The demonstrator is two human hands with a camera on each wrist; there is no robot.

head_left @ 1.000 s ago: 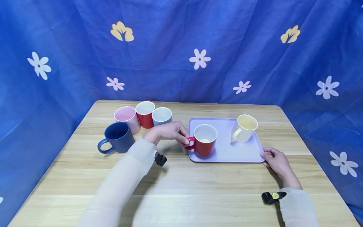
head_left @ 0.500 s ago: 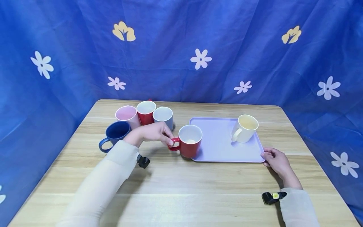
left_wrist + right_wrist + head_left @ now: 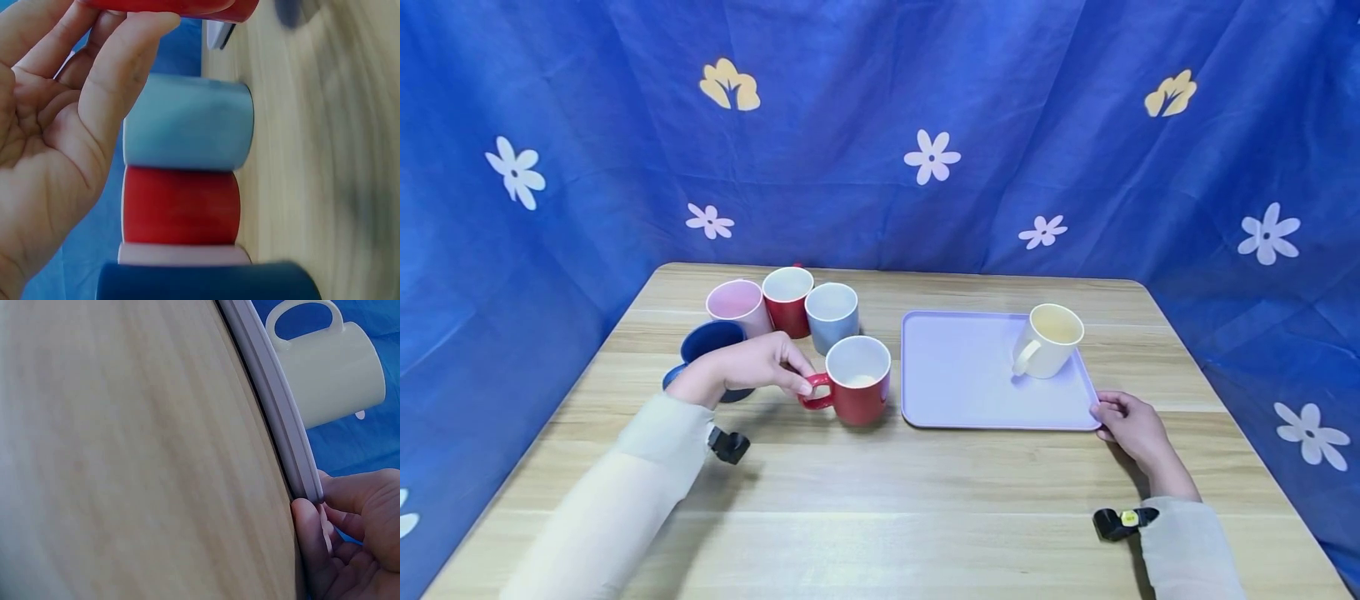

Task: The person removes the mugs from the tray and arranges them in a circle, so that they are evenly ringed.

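Observation:
By its handle, my left hand (image 3: 752,367) pinches a red mug (image 3: 859,392) with a white inside, upright just left of the lavender tray (image 3: 955,400). In the left wrist view the thumb (image 3: 125,75) lies against this mug's handle. My right hand (image 3: 1131,425) grips the tray's front right corner; the right wrist view shows finger and thumb on the rim (image 3: 294,437). A cream mug (image 3: 1045,350) stands on the tray's right part, handle toward the front left. Whether the red mug touches the table, I cannot tell.
Behind my left hand, a light blue mug (image 3: 832,321), a second red mug (image 3: 787,304) and a pink mug (image 3: 741,308) stand close together. A dark blue mug (image 3: 711,333) is partly hidden by that hand. A blue flowered cloth (image 3: 880,125) hangs behind the wooden table (image 3: 925,517).
The red mug has moved left with my left hand, from over the tray's left end to beside it. My right hand, the tray and the cream mug have stayed put.

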